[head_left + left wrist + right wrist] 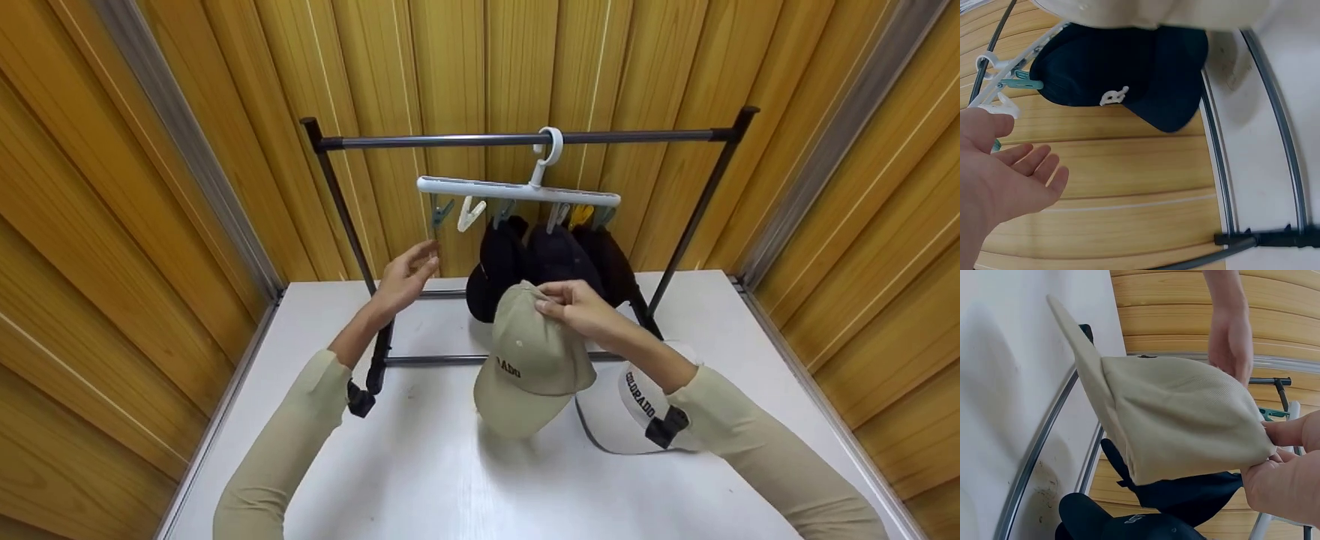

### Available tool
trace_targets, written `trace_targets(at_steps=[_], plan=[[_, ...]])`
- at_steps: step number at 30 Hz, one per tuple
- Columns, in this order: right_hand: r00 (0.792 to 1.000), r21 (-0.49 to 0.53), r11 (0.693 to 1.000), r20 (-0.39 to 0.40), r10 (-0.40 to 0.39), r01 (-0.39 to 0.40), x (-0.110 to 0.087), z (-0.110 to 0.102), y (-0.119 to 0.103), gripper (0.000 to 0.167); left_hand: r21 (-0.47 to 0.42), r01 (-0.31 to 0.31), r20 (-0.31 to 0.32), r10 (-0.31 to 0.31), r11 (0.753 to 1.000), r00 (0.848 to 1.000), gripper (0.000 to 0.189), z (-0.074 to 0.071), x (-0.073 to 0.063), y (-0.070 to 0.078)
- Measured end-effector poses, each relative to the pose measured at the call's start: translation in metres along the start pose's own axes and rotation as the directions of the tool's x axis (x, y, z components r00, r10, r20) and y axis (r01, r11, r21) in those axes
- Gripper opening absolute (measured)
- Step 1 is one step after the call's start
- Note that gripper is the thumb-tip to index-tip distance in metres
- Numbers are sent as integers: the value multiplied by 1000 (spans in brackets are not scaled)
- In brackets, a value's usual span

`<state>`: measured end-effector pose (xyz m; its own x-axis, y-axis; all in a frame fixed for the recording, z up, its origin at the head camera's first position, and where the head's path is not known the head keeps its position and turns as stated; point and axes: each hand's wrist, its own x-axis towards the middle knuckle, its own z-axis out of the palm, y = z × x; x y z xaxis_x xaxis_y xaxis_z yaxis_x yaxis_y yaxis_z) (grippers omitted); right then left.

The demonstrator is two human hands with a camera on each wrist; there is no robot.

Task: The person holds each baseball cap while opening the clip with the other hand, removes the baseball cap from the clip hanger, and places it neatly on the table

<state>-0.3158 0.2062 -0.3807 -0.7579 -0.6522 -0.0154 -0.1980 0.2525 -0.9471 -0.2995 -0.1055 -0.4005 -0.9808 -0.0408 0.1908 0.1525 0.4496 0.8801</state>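
My right hand (pixel 583 309) pinches the top of a beige baseball cap (pixel 536 352), which hangs brim down in front of the rack. In the right wrist view the cap (pixel 1179 416) looks folded, gripped at its crown between thumb and fingers. My left hand (pixel 405 279) holds nothing; its fingers are loosely bent below the left end of a white clip hanger (pixel 480 187). Nearest to it are a teal clip (pixel 441 214) and a white clip (pixel 470 214). Several dark caps (pixel 559 251) hang from the hanger's other clips, one a navy cap (pixel 1123 67) with a white emblem.
A black metal rack (pixel 442 141) carries the hanger by its hook and stands on a white table (pixel 420 465). To the right lies a white cap (pixel 622 416) lettered COLORADO, partly behind my right forearm. Wood-patterned walls (pixel 112 225) enclose the back and sides.
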Motion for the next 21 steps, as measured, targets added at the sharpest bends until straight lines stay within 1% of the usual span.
trace_targets(at_steps=[2,3,5,8,10,12,14,15,17,18,19,21], plan=[[1000,37,999,1,10,-10,-4,-3,2,32,102,-10,-22,12,995,1000,48,-6,-8,-7],[1000,48,999,1,14,-14,-6,-5,3,32,139,-11,-25,15,990,1000,49,-9,-12,-10],[1000,67,998,8,20,-20,-9,-8,5,33,190,-2,-26,8,982,1000,50,-16,-19,-16],[999,73,997,20,30,-31,-13,-14,11,33,236,2,-19,3,972,1000,52,-23,-30,-26],[998,84,995,38,43,-46,-15,-17,15,33,294,-7,-23,15,956,1000,53,-27,-35,-33],[997,96,993,52,63,-68,-17,-20,19,33,389,-32,-33,48,921,998,55,-30,-39,-40],[994,108,989,67,89,-96,-19,-23,22,32,486,-50,-43,81,873,996,57,-33,-43,-48],[992,112,988,74,103,-111,-19,-24,24,33,533,-56,-47,96,844,994,58,-34,-44,-51],[988,122,983,77,131,-140,-20,-26,28,33,606,-56,-53,110,793,992,59,-37,-48,-57],[986,126,980,77,145,-154,-21,-27,30,34,625,-55,-55,114,779,992,60,-38,-49,-60],[985,130,977,75,158,-167,-21,-28,32,35,638,-46,-58,108,769,992,61,-40,-50,-62],[981,136,972,68,184,-192,-21,-29,36,36,653,-32,-65,98,757,993,61,-42,-53,-67]])
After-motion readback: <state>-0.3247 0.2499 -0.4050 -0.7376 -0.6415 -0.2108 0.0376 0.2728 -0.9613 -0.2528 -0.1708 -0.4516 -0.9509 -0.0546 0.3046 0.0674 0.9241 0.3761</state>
